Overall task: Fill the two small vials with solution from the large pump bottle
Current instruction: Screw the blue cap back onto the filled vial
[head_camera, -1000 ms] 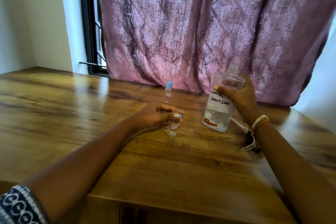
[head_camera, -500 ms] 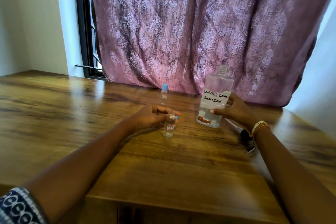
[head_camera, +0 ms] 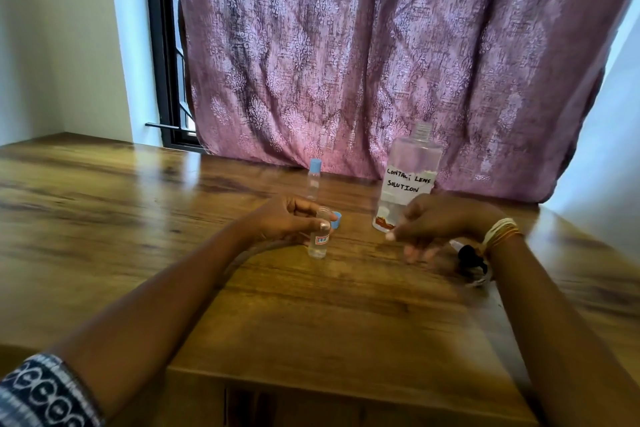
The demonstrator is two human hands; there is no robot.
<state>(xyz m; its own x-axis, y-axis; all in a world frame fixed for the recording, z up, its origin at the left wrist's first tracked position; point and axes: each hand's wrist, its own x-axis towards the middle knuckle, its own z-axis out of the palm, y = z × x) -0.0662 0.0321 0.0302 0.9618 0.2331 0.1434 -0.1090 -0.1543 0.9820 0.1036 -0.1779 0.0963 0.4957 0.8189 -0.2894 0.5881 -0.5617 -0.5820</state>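
The large clear bottle (head_camera: 408, 180), labelled "contact lens solution", stands upright on the wooden table (head_camera: 311, 315) with its neck uncapped. My right hand (head_camera: 440, 222) hovers just in front of it, fingers apart and blurred, holding nothing. My left hand (head_camera: 287, 218) grips an uncapped small vial (head_camera: 319, 239) standing on the table; a blue cap (head_camera: 336, 220) shows at my fingertips. A second small vial (head_camera: 314, 180) with a blue cap stands behind, near the curtain.
The black pump head (head_camera: 472, 262) with its tube lies on the table under my right wrist. A purple patterned curtain (head_camera: 381, 62) hangs along the table's far edge. A window frame (head_camera: 162, 45) is at the back left.
My right hand set the large bottle down upright, let go of it and drew back toward me. My left hand stayed on the small vial.
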